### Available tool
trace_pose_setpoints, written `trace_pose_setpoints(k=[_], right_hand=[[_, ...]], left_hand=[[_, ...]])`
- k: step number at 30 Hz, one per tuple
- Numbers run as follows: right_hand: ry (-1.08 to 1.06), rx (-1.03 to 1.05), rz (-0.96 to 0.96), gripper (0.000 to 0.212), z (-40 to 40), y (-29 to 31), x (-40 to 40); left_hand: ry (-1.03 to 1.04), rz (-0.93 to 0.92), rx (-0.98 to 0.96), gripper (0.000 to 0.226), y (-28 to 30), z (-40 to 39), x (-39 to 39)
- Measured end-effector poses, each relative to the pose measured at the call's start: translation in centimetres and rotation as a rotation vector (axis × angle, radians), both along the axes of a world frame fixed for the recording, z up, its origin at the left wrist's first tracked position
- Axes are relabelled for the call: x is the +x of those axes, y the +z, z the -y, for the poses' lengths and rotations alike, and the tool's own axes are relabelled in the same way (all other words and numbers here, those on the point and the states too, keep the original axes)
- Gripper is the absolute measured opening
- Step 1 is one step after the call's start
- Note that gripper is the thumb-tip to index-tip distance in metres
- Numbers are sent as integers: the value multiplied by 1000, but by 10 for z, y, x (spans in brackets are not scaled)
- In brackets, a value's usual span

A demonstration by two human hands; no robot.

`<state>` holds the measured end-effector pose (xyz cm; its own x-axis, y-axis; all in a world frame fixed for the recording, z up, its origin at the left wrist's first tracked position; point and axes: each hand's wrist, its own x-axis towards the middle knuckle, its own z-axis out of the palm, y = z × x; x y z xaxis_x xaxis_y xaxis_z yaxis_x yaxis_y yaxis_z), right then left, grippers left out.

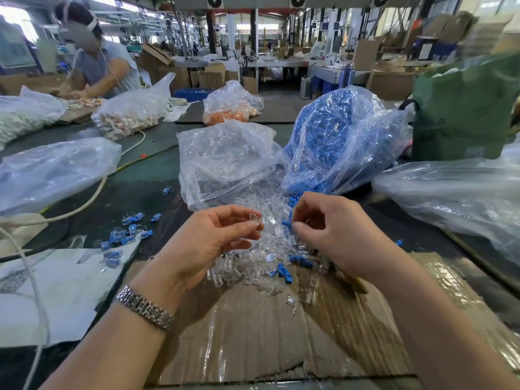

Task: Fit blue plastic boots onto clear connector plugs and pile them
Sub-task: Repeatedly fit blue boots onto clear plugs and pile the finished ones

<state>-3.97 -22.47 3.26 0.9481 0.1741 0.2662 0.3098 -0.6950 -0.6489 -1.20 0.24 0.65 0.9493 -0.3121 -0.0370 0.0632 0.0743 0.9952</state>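
Note:
My left hand (213, 237) pinches a clear connector plug (255, 218) between thumb and fingertips, above a heap of loose clear plugs (253, 266) on the cardboard. My right hand (326, 229) hovers beside it with fingers curled, its fingertips at a blue boot (287, 224) at the heap's edge; whether it grips the boot is unclear. A few blue boots (284, 273) lie among the plugs. Several fitted plug-and-boot pieces (126, 235) are scattered to the left on the dark table. Behind the heap stand an open bag of clear plugs (225, 161) and a bag of blue boots (337, 136).
A flattened cardboard sheet (267, 333) covers the near table. White paper (64, 291) and a white cable (92, 195) lie at left. Plastic bags (53, 167) flank both sides, and a green bag (464, 114) stands at the right. Another person (98, 60) works at the far left.

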Motion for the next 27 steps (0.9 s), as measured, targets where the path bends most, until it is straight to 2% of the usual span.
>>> trace_pose_setpoints(k=[2, 6, 14, 18, 21, 23, 24, 27], right_hand=[[51, 136, 2, 17, -4, 1, -2], [96, 227, 61, 14, -7, 0, -5], [140, 46, 139, 11, -16, -5, -5], [147, -28, 189, 10, -21, -6, -4], [143, 45, 115, 10, -17, -7, -3], [51, 103, 45, 16, -7, -7, 1], [-44, 41, 14, 22, 1, -7, 4], [-311, -439, -226, 43, 17, -12, 12]], left_hand=[[-13, 10, 16, 25, -1, 2, -1], [-49, 34, 37, 29, -1, 4, -4], [-69, 58, 33, 37, 1, 11, -9], [-54, 48, 27, 31, 0, 12, -8], [-62, 52, 35, 28, -2, 12, -8], [-68, 48, 23, 27, -2, 10, -8], [-64, 41, 22, 26, -1, 9, -8], [-37, 19, 7, 20, -3, 6, -4]])
